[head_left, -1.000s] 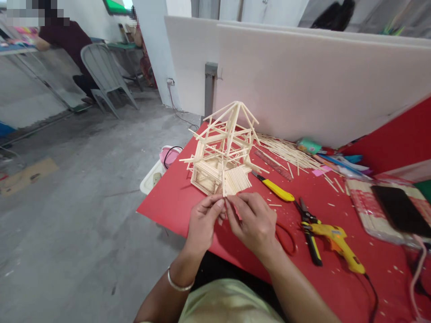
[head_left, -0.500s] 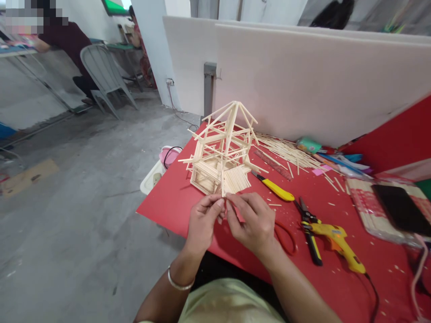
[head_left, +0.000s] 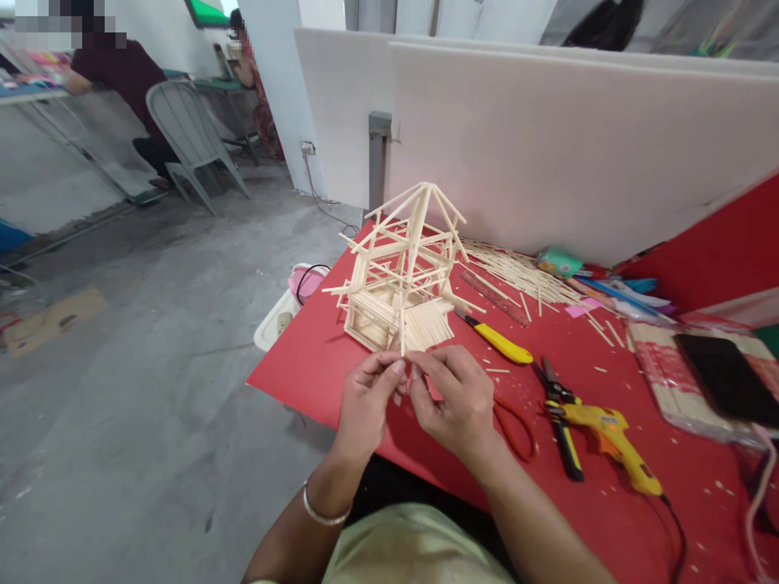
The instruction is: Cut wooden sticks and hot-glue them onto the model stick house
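Sloping lengthwise, a stick points nearward; left fingers and right fingers pinch its tip.

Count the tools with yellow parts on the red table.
3: utility knife, nearest the stick model; glue gun, farthest right; cutters, in between. The right hand may hide more.

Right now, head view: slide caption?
Left hand and right hand at the near side of a wooden-stick model house, red tabletop, yellow glue gun to their right.
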Demonstrator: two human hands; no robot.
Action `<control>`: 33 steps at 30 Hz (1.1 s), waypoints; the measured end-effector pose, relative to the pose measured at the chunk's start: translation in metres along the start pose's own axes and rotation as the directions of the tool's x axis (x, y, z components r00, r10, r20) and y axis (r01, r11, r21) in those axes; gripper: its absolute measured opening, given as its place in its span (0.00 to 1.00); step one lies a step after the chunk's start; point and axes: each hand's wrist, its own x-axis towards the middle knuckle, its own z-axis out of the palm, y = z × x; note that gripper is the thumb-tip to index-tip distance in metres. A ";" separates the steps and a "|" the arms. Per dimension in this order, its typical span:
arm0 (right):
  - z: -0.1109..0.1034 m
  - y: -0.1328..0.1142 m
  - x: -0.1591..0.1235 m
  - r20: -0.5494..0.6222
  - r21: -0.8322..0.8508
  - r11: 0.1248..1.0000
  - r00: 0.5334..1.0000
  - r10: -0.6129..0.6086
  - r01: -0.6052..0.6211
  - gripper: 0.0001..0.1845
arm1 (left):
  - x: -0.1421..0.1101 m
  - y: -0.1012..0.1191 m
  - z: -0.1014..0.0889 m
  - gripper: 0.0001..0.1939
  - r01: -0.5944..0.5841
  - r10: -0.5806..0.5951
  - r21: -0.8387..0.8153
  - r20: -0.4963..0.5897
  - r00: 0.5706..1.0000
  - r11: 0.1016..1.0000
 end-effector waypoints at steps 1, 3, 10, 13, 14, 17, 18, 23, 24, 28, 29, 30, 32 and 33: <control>0.000 0.000 0.000 -0.004 -0.001 1.000 1.000 -0.005 0.005 0.18 | 0.000 0.000 0.000 0.09 -0.001 0.001 0.000 0.004 1.000 1.000; 0.000 0.000 0.000 -0.009 -0.004 1.000 1.000 -0.012 0.012 0.18 | 0.000 0.000 0.000 0.08 -0.003 0.003 0.001 0.014 1.000 1.000; 0.000 0.000 -0.001 -0.037 0.020 1.000 0.999 -0.015 0.015 0.18 | 0.001 -0.001 -0.001 0.09 -0.008 0.008 0.011 0.032 0.999 1.000; 0.000 0.000 0.000 -0.043 0.023 1.000 0.999 -0.012 0.013 0.18 | 0.002 -0.002 -0.001 0.09 -0.014 0.014 0.013 0.041 0.999 1.000; 0.000 -0.001 0.000 -0.045 0.022 1.000 0.999 -0.009 0.010 0.18 | 0.002 -0.002 -0.001 0.09 -0.017 0.017 0.014 0.043 0.999 1.000; 0.000 -0.001 0.000 -0.057 0.016 1.000 0.998 -0.014 0.015 0.18 | 0.003 -0.003 -0.002 0.09 -0.026 0.025 0.017 0.043 0.999 1.000; 0.000 -0.001 0.000 -0.061 0.015 1.000 0.998 -0.018 0.019 0.18 | 0.003 -0.004 -0.002 0.09 -0.027 0.026 0.020 0.042 0.999 0.999; 0.001 0.001 0.000 -0.057 0.037 0.999 0.998 -0.021 0.023 0.19 | 0.004 -0.005 -0.002 0.10 -0.037 0.036 0.031 0.030 0.999 0.999; 0.001 0.001 0.000 -0.054 0.042 0.999 0.998 -0.019 0.022 0.19 | 0.005 -0.005 -0.001 0.10 -0.040 0.039 0.033 0.030 0.999 0.999; 0.000 0.002 0.000 -0.043 0.056 0.998 0.999 -0.022 0.024 0.20 | 0.005 -0.005 -0.001 0.10 -0.046 0.045 0.040 0.034 0.998 0.998; -0.001 0.002 0.000 -0.041 0.058 0.998 0.999 -0.025 0.027 0.21 | 0.005 -0.005 -0.001 0.09 -0.047 0.046 0.039 0.035 0.998 0.998; -0.001 0.002 0.000 -0.038 0.060 0.998 0.999 -0.028 0.030 0.21 | 0.005 -0.005 0.000 0.09 -0.048 0.046 0.037 0.035 0.998 0.998; -0.002 0.002 -0.001 -0.033 0.067 0.997 0.999 -0.033 0.036 0.22 | 0.004 -0.004 0.000 0.09 -0.048 0.047 0.033 0.035 0.998 0.998; -0.002 0.002 -0.002 -0.031 0.073 0.997 0.999 -0.034 0.037 0.23 | 0.004 -0.004 0.001 0.09 -0.047 0.046 0.033 0.037 0.998 0.998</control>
